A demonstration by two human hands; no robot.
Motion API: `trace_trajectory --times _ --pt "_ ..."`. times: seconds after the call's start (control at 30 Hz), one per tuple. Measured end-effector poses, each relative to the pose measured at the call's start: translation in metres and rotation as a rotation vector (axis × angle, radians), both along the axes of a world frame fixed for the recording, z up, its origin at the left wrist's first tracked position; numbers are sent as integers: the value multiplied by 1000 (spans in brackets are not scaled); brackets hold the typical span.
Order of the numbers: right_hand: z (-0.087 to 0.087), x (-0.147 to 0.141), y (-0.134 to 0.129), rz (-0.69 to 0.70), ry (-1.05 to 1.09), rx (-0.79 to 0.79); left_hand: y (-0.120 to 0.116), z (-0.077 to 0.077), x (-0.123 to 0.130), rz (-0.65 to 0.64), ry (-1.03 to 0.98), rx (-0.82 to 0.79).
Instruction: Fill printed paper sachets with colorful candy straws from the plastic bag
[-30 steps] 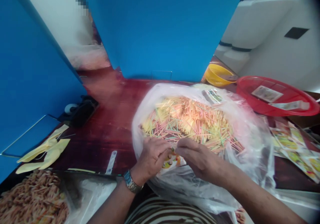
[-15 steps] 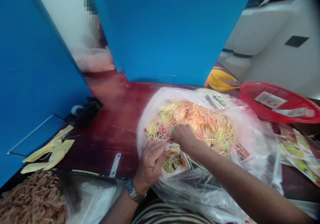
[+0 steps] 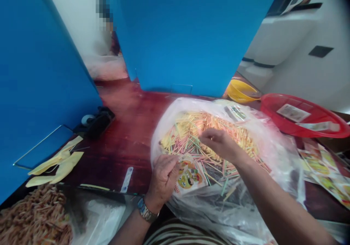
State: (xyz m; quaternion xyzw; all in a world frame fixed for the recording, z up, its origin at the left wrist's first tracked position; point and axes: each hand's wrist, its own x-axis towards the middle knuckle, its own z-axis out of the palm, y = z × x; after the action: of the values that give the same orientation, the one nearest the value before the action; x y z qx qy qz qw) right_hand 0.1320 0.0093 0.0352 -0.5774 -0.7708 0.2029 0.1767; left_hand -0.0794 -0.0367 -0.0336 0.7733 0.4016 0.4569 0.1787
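Observation:
A large clear plastic bag [image 3: 276,150] lies open on the dark red table, full of thin pink, yellow and green sticks [image 3: 191,143]. My left hand [image 3: 164,175], with a metal watch at the wrist, grips the left edge of a small printed packet [image 3: 190,175] at the bag's near side. Above the sticks, right of the packet, is my right hand [image 3: 218,143], its fingers curled; whatever they may hold is too small to make out.
Blue panels [image 3: 186,37] rise behind and at the left. A red basket [image 3: 300,110] and a yellow basket [image 3: 242,92] stand at the right. Pale gloves [image 3: 60,161], a tape dispenser [image 3: 95,123] and brown sticks [image 3: 35,216] are at the left.
My right hand has moved right, away from the packet's top, uncovering more sticks. My left hand stays at the packet. The view has shifted slightly.

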Motion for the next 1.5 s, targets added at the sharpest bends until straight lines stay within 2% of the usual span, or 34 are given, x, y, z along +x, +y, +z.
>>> trace_trajectory --times 0.07,0.13,0.2,0.33,0.43,0.57,0.67,0.8,0.93,1.0,1.1,1.17,1.23,1.3,1.4,1.47,1.5 --pt "9 -1 -15 -32 519 98 0 4 5 8 -11 -10" --pt "9 -13 -31 -41 854 155 0 10 13 10 -27 -30" --pt "1 -28 -44 -73 981 147 -1 15 20 -15 -42 -43" --pt "-19 -44 -56 -121 1055 67 -5 19 28 -47 -89 -43" --pt "-21 -40 -58 -86 879 134 -8 18 28 -57 -102 -69" --pt "-7 -33 -57 67 436 381 -8 18 27 -68 -113 -75" --pt "3 -32 -57 167 257 478 -7 17 25 -54 -132 -106" --pt "6 -29 -61 127 116 494 -7 10 19 -13 -169 -195" --pt "3 -24 -66 17 165 585 -7 1 19 -29 -240 -276" --pt "0 -24 -68 43 166 603 -8 1 25 -88 -327 -354" --pt "-3 -22 -73 72 158 628 -9 10 40 -320 -439 -595" --pt "-7 -11 -79 28 170 642 -8 19 50 -433 -385 -678" --pt "-14 13 -84 -38 149 665 -5 27 54 -412 -218 -600" --pt "-26 50 -87 -140 47 676 1 31 50 -340 0 -416" --pt "-41 104 -83 -232 -306 561 13 31 31 -193 278 -159" --pt "-43 115 -74 -281 -492 542 20 30 18 -96 402 -92" --pt "-42 110 -67 -265 -527 548 21 29 13 -70 449 -89"
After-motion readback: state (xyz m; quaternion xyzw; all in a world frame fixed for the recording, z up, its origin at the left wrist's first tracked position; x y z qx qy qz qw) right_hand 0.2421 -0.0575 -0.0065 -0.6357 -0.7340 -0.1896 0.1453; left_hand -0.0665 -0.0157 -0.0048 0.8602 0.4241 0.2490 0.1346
